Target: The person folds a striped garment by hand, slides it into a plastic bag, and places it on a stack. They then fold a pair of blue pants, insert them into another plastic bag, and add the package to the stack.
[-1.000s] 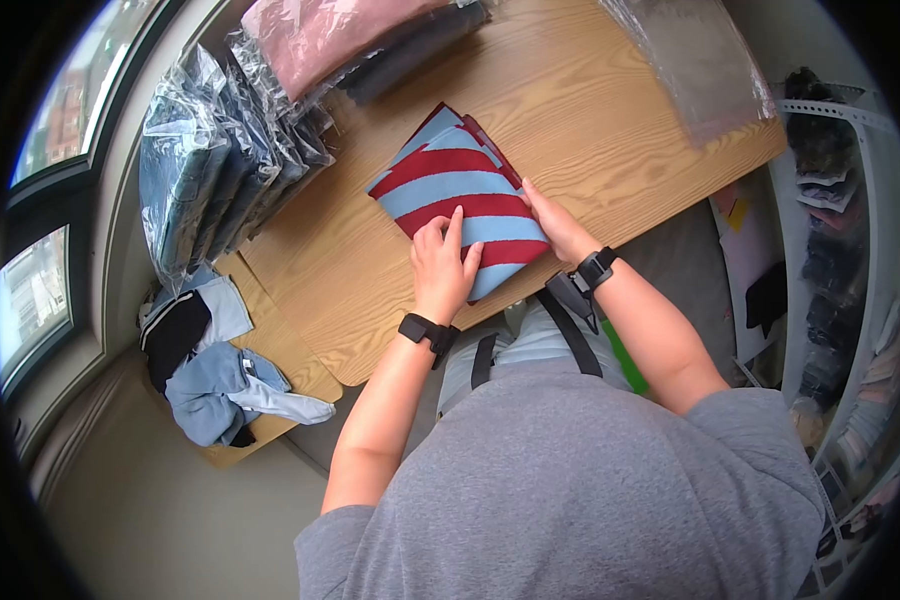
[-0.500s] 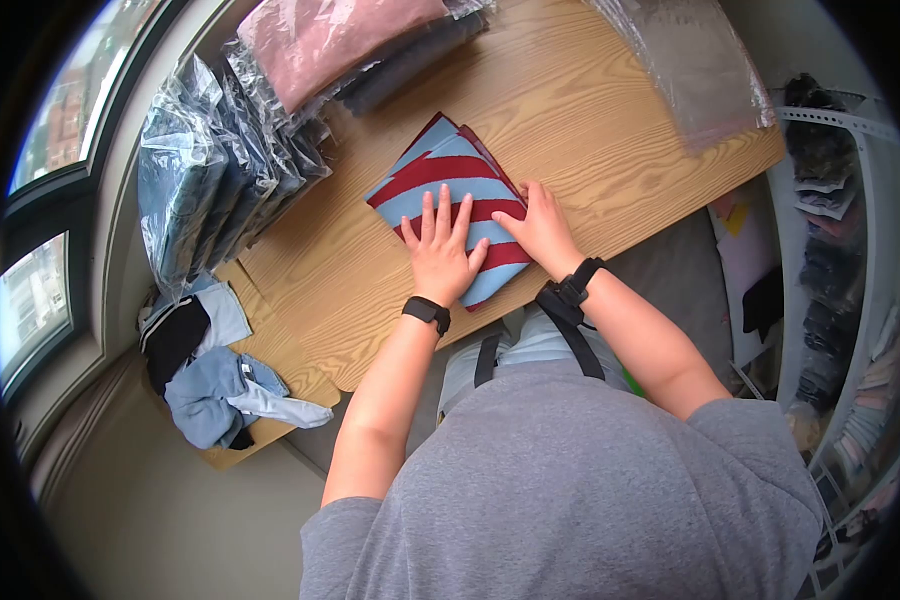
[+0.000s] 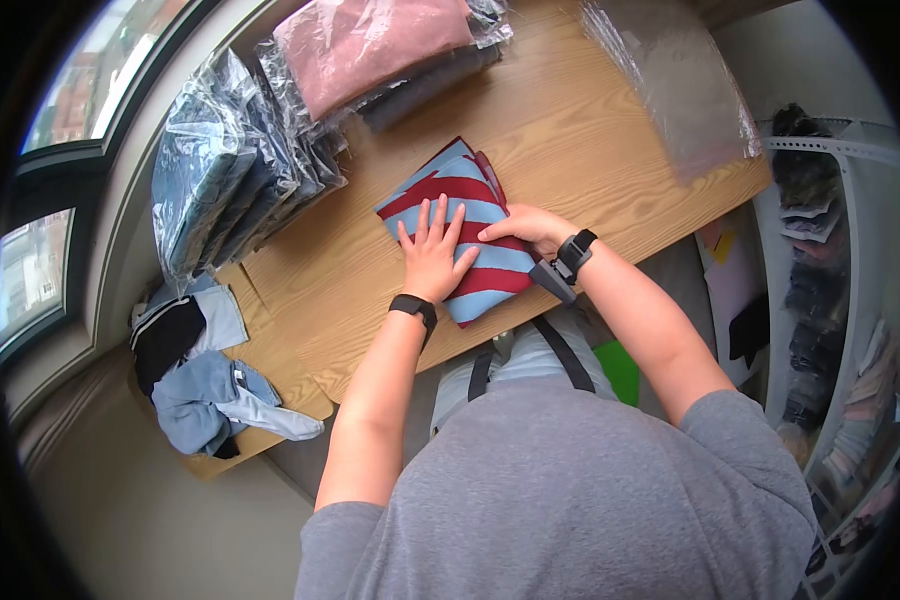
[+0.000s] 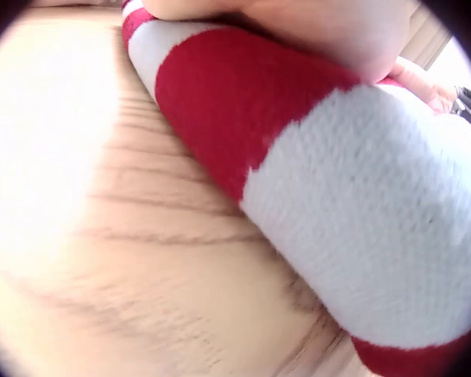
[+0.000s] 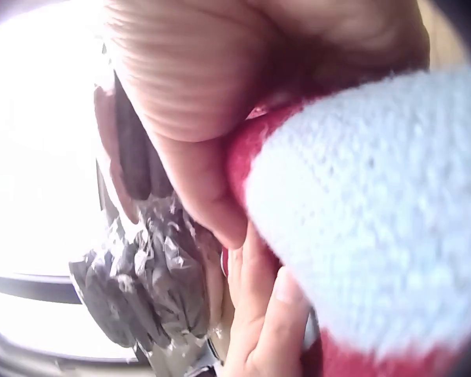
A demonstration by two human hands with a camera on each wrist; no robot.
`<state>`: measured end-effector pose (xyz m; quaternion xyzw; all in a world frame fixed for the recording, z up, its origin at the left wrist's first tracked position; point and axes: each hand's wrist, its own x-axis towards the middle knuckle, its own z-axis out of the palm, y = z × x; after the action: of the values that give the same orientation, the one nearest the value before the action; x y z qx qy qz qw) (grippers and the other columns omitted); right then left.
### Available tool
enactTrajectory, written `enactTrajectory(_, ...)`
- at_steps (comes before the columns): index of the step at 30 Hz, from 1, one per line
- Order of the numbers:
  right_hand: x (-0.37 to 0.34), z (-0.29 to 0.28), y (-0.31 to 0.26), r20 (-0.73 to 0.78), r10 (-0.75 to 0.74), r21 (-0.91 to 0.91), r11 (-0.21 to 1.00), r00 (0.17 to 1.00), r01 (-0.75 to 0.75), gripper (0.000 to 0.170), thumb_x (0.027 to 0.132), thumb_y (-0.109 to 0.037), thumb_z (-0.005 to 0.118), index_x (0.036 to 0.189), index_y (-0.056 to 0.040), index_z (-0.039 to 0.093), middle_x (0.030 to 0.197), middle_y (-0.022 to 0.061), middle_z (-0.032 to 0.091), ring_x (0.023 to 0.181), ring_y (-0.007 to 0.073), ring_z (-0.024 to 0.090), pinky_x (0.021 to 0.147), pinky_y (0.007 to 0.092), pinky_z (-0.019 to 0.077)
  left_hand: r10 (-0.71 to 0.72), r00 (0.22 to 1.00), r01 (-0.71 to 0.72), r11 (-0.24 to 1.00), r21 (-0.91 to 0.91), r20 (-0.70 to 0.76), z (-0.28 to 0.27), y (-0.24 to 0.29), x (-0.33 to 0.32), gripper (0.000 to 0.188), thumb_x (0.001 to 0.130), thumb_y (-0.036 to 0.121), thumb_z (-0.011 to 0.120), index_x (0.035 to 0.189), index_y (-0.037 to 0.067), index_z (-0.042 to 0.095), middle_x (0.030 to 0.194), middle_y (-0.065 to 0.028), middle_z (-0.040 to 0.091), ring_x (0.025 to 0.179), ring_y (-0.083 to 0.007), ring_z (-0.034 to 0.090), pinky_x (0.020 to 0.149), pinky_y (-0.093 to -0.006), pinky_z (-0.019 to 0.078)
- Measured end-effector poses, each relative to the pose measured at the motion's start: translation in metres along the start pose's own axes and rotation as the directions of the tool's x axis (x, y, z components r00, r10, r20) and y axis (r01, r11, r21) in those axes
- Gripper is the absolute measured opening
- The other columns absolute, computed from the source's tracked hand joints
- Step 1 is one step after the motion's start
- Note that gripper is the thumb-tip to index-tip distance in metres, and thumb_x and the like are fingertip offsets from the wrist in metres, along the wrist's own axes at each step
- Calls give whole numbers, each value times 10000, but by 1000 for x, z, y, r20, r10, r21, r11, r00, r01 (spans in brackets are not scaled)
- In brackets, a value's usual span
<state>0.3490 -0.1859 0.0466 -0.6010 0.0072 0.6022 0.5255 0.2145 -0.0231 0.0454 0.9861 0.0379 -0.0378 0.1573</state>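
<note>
Pressing is being done at the table's (image 3: pixel 570 130) near edge, where the folded striped knit (image 3: pixel 495 259) is lying. Its top is being flattened by the left hand (image 3: pixel 430 262), fingers straight and spread, nothing being gripped; its side edge is apparently being pinched by the right hand (image 3: pixel 535 228), thumb uppermost. The step is probably being served best when the layers are being pinned by a flat palm and the edge is being squared gently, without the knit being stretched. At the table's far left, bagged garments (image 3: pixel 210 170) are being left untouched; at its far right, clear plastic (image 3: pixel 670 90) is lying.
</note>
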Motion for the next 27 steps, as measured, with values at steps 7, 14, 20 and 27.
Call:
enactTrajectory(7, -22, 32, -3, 302, 83, 214, 965, 950, -152, 570, 845, -82, 614, 1349, -75, 349, 1321, 117, 480, 1163, 244, 517, 917, 444, 486, -403, 898, 277, 828, -487, -175, -16, -30, -82, 671, 850, 327, 615, 1401, 98, 308, 1422, -173, 303, 1282, -306, 353, 1039, -486, 291)
enactTrajectory(14, -77, 85, -14, 156, -276, 470, 865, 948, 175, 574, 860, -95, 603, 1368, -69, 338, 1319, 127, 479, 1170, 244, 507, 1015, 383, 404, -118, 848, 424, -436, -794, 517, -69, -21, -118, 604, 827, 297, 696, 1316, 114, 391, 1183, -50, 515, 1000, -157, 546, 778, -287, 516)
enactTrajectory(20, -41, 42, 65, -116, 187, 526, 845, 976, -99, 491, 859, -155, 614, 1293, -53, 408, 1216, 132, 563, 1075, 249, 577, 915, 448, 480, -72, 754, 603, -318, -732, 653, 13, -55, -109, 269, 890, 275, 623, 1042, 85, 508, 819, 2, 607, 536, -75, 554, 489, -182, 480)
enactTrajectory(27, -47, 24, 81, 68, 116, 515, 847, 991, -134, 559, 807, -286, 696, 1275, -106, 447, 1182, 47, 599, 1003, 168, 600, 918, 333, 467, -300, 601, 760, -71, -646, 741, 7, -29, -115, 351, 911, 409, 551, 1094, 113, 511, 918, -52, 638, 687, -114, 609, 622, -262, 477)
